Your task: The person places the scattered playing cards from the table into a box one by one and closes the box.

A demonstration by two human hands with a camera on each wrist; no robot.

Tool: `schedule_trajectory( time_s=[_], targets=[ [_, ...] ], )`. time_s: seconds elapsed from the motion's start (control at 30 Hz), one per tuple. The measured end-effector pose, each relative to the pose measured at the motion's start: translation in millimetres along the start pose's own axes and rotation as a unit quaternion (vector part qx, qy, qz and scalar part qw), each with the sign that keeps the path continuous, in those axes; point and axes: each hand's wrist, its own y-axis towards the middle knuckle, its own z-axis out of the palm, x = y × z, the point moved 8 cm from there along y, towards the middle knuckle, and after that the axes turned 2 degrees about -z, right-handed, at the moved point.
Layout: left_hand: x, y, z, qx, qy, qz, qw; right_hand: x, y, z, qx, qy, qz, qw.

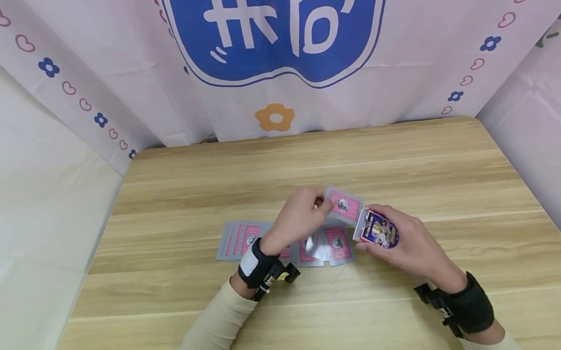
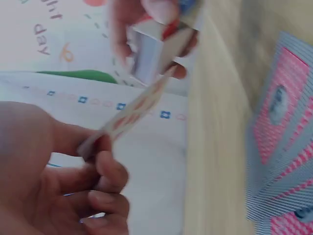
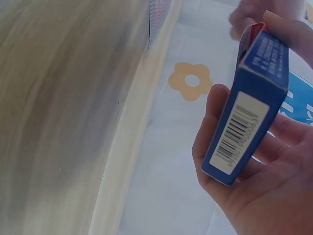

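Note:
My left hand (image 1: 298, 219) pinches a playing card (image 1: 346, 205), pink-patterned back up, between thumb and fingers. That card (image 2: 134, 112) looks blurred in the left wrist view, its far end right at the mouth of a card box (image 2: 161, 49). The small blue box (image 1: 379, 229) with a picture on its front lies in the grip of my right hand (image 1: 416, 244), its open end facing left. A barcode shows on the box (image 3: 239, 125) in the right wrist view. Below my left hand, an overlapping row of playing cards (image 1: 338, 243) lies face down, partly hidden by the hand and wrist.
The cards lie on a wood-grain table (image 1: 288, 322). Behind its back edge hangs a white cloth (image 1: 161, 86) printed with hearts, flowers and a large blue emblem (image 1: 283, 42). Pale cloth also covers both sides. Black straps with small cameras sit on both wrists.

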Motion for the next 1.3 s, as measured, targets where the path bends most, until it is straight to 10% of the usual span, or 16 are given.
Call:
schedule_trajectory(
  time_s=[0.33,1.3],
  targets=[
    [-14.9,-7.6,-10.8,-0.041,-0.037,0.026,0.9981,-0.9,1.2,-1.9,-0.004,0.001,0.006,1.0],
    [-18.7,-8.8,28.1,0.097,0.03,0.035,0.9942,2.5,0.1,0.3,-0.002,-0.023,-0.015,1.0]
  ],
)
